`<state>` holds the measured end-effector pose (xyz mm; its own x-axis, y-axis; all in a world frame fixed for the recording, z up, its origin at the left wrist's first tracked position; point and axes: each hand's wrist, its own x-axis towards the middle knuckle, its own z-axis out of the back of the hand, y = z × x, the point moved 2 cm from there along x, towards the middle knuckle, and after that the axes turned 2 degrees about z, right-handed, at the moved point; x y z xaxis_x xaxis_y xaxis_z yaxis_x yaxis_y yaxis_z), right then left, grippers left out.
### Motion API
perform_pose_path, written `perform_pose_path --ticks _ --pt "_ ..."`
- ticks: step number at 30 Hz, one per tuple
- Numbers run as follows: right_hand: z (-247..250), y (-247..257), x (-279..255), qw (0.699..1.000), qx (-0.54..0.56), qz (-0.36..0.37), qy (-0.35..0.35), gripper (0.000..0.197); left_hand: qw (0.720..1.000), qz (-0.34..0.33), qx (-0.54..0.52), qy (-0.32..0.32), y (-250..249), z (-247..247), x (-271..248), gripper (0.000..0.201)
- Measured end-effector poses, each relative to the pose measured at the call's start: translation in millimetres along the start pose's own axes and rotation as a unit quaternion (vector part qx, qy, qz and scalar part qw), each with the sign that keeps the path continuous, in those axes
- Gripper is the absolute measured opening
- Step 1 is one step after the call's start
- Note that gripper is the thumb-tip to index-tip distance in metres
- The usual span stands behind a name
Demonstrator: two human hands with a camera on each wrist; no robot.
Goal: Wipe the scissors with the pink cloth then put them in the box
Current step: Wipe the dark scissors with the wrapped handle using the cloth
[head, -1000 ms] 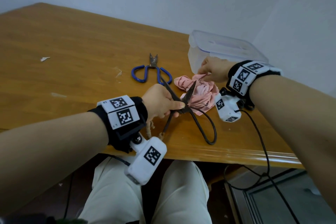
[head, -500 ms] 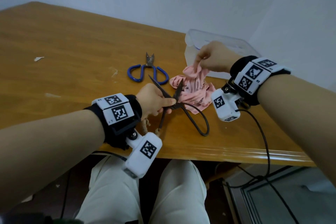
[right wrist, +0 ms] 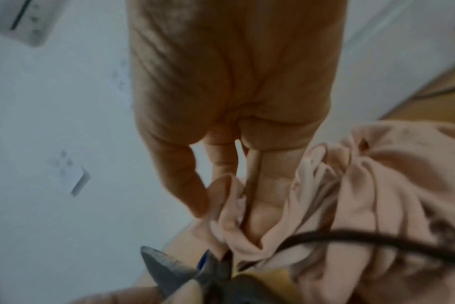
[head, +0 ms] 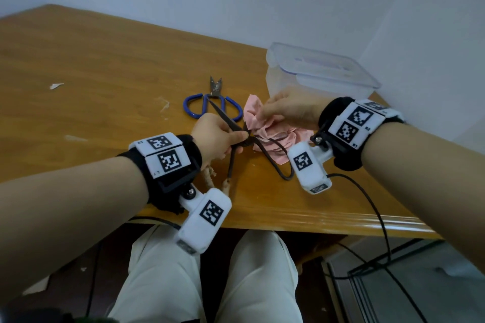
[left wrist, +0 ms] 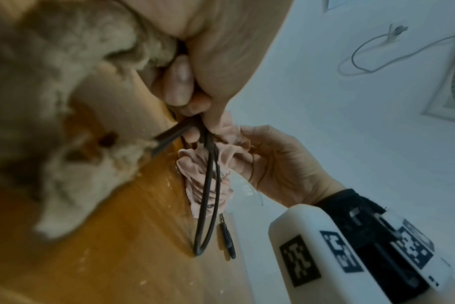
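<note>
Holding item one, the dark iron scissors with long wire-loop handles point(head: 237, 136), is the left hand point(head: 215, 136), fingers and thumb pinched round the pivot, blades spread apart and pointing away from the person.

Head view. Landmark: the clear plastic lidded box point(head: 319, 75), at the far right of the wooden table point(head: 105, 81).
- Pink crumpled cloth point(head: 265, 123): on the table just in front of the box, touching the dark scissors.
- Right hand point(head: 291, 110): on the cloth in front of the box, fingers curled, gripping a fold.
- Blue-handled steel snips point(head: 212, 102): left of the box, lying untouched.
- Box lid appears on; wiping seems barely begun.

Left wrist view.
- Left-hand fingertips point(left wrist: 179, 80) clamped at the scissor joint; one loop handle point(left wrist: 208, 197) hangs down across the cloth point(left wrist: 208, 181) to the tabletop. The box cannot be made out. The right hand point(left wrist: 278, 164) bunches the cloth from behind.

Right wrist view.
- Right-hand fingers point(right wrist: 262, 197) tucked into cloth folds point(right wrist: 364, 185); a grey blade tip point(right wrist: 164, 265) shows below, blurred. Box not in frame.

Handling note (judgement): wrap the fold over one blade and draw from pivot toward tip, along the flat, keeping fingers off the edge; hold the pivot firm so the blades do not snap closed. The lid will likely need opening first.

Only the head view shows box and snips; only the wrist views show the grips from beneath.
</note>
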<state>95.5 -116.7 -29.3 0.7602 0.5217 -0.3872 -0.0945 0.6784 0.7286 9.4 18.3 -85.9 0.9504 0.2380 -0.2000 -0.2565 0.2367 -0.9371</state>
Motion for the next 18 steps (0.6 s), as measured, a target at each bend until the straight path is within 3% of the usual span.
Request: perform_pose_path --ticks 4,8,14,16,18 --pt "2.0 0.0 1.9 0.996 0.066 -0.024 -0.057 0.010 1.000 -0.014 -0.004 -0.004 -1.4 -2.4 -0.1 0.019" --pt "-0.1 0.6 0.0 0.993 0.085 -0.073 -0.038 0.015 0.999 -0.036 -0.006 -0.016 -4.5 -3.7 1.6 0.023" --pt "-10.8 8.3 -3.8 0.985 0.148 -0.085 -0.027 0.017 0.998 -0.062 -0.017 -0.029 -8.5 -3.5 4.2 0.019" --pt "-13.9 9.3 -3.2 0.986 0.137 -0.086 -0.046 0.025 0.997 -0.065 -0.022 -0.037 -8.1 -3.7 4.6 0.017" --pt "-16.4 7.3 0.8 0.983 0.153 -0.060 -0.086 0.019 0.997 -0.063 -0.021 -0.048 -8.3 -3.1 6.5 0.018"
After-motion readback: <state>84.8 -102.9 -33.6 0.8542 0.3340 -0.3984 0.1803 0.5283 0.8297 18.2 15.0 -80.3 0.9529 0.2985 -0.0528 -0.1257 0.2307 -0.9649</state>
